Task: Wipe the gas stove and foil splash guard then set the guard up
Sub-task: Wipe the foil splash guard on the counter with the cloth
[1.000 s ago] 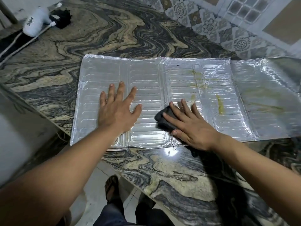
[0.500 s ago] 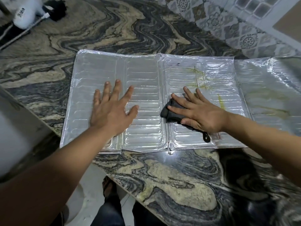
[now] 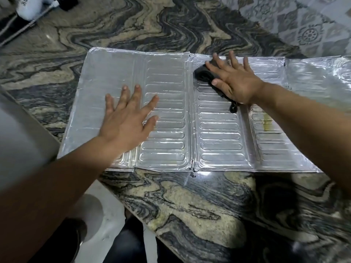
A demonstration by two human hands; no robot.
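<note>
Foil splash guard (image 3: 165,118) lying unfolded and flat on the marbled stone countertop (image 3: 190,202), spanning the middle of the frame. Left hand (image 3: 127,122), fingers spread apart, pressed palm-down on a left panel. Right hand (image 3: 233,80), fingers extended, pressing a dark cloth (image 3: 203,74) against the guard's upper edge. Yellowish stains (image 3: 266,123) at centre right.
</note>
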